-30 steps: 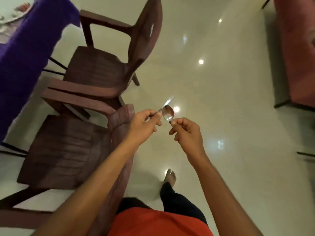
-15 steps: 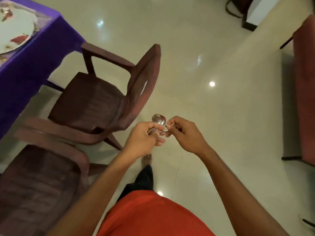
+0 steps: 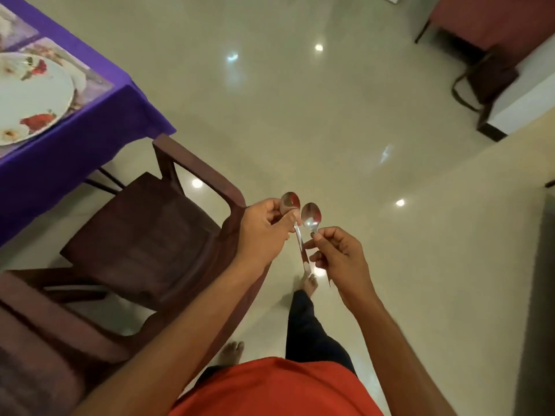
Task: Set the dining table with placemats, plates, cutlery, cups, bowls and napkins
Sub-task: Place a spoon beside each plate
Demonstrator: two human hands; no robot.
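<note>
Right of chair, hands grip spoons above floor.

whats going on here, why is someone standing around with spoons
A person setting a dining table stands on the floor beside the brown chairs, a spoon in each hand. The left hand grips one spoon, whose handle runs down between the hands. The right hand pinches a second spoon just below its bowl. Neither spoon is on the purple-clothed table yet, where a floral plate already sits on a placemat.
</note>
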